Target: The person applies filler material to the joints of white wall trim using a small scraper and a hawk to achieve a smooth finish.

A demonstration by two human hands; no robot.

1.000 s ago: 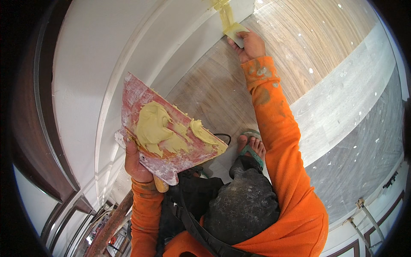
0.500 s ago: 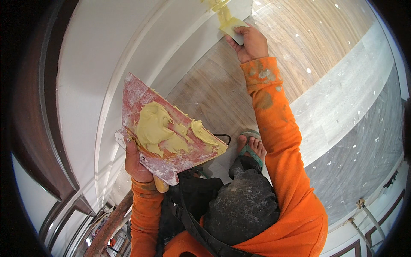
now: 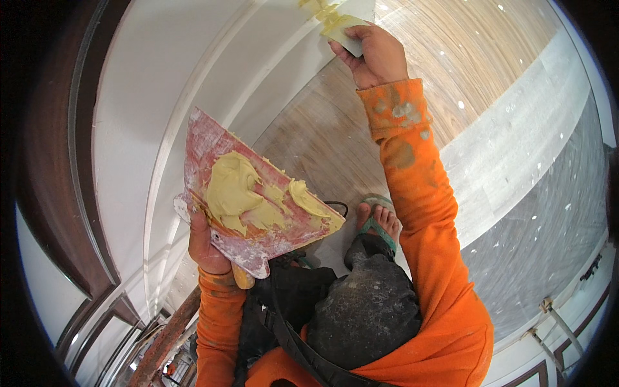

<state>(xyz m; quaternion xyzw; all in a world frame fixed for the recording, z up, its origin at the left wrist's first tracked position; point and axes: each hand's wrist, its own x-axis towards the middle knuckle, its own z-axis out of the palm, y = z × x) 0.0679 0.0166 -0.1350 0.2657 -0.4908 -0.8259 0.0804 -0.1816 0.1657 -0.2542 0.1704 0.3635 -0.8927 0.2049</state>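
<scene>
My left hand (image 3: 207, 244) is closed on a red, white-smeared putty board (image 3: 200, 145), holding it flat at the lower left. A thick mound of yellow putty (image 3: 231, 187) lies on the board, with a smaller smear near its right corner. Under the board, a wooden handle (image 3: 243, 277) pokes out. Up at the top, my right hand (image 3: 379, 57) pinches a thin, pale filling blade (image 3: 345, 32) between thumb and fingers. Its yellow-coated edge lies against the white wall moulding (image 3: 284, 61), beside a streak of yellow putty (image 3: 317, 9).
The white moulded wall curves along the left, with dark wood trim (image 3: 48, 148) beyond it. Wood-look flooring (image 3: 451, 58) with white specks spreads to the right. My sandalled foot (image 3: 379, 222) stands below. A rusty pole (image 3: 166, 338) slants at lower left; metal legs (image 3: 561, 326) stand at lower right.
My right hand and the filling blade have shifted slightly up and left along the moulding. The putty board in my left hand has stayed almost still.
</scene>
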